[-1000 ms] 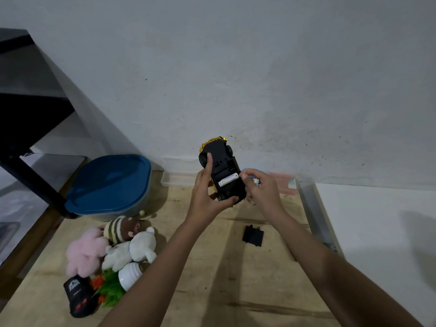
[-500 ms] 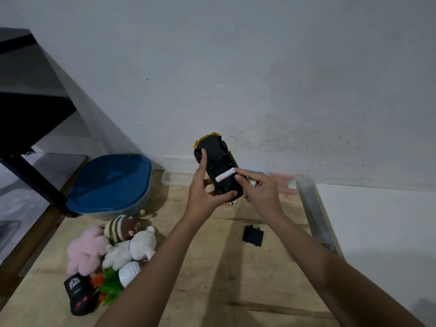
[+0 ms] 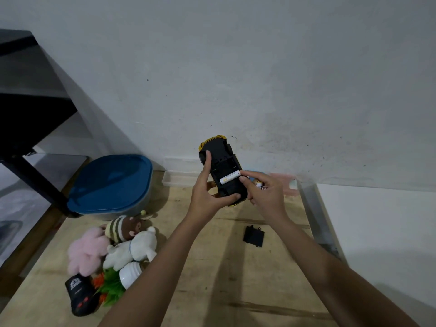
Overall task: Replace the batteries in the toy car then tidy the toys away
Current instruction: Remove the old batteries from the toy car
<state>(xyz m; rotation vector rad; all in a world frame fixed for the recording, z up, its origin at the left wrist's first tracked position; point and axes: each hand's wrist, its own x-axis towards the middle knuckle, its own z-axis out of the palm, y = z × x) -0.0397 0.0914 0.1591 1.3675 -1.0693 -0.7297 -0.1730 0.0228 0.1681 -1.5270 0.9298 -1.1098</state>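
My left hand (image 3: 205, 195) grips a yellow toy car (image 3: 220, 159) held upside down above the wooden floor, its black underside facing me. A white battery (image 3: 229, 177) lies in the open battery bay. My right hand (image 3: 264, 194) presses a fingertip on the battery's right end and holds other small batteries (image 3: 259, 184) in its curled fingers. The black battery cover (image 3: 253, 236) lies on the floor below my right forearm.
A heap of plush toys (image 3: 113, 246) with a black remote (image 3: 79, 295) and a green plastic plant (image 3: 111, 285) lies at the lower left. A blue-lidded bin (image 3: 111, 182) stands behind them. A clear box (image 3: 175, 180) sits by the wall.
The car has tilted and shifted slightly left and up. My right index finger has moved onto the end of the white battery.
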